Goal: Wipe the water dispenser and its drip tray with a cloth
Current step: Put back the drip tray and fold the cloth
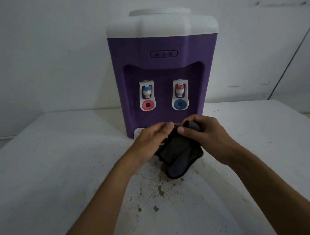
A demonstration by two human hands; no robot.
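1. A purple water dispenser (163, 70) with a white top stands upright at the far middle of a white table (46, 166), against a pale wall (41, 51).
2. Two white taps sit in its front recess: the left tap (147, 96) has a blue cap above a red ring, the right tap (180, 94) a red cap above a blue ring.
3. A corner of the white drip tray (138, 132) shows at the dispenser's foot, mostly hidden behind the hands.
4. A dark grey cloth (179, 155) hangs between the hands, just in front of the tray, its lower end reaching down to the table.
5. The left hand (149, 139) pinches the cloth's upper edge with curled fingers.
6. The right hand (204, 131) is curled round the bunched top of the cloth, thumb pressed on it.
7. Brown specks and stains (159, 191) dot the table on the near side of the cloth.
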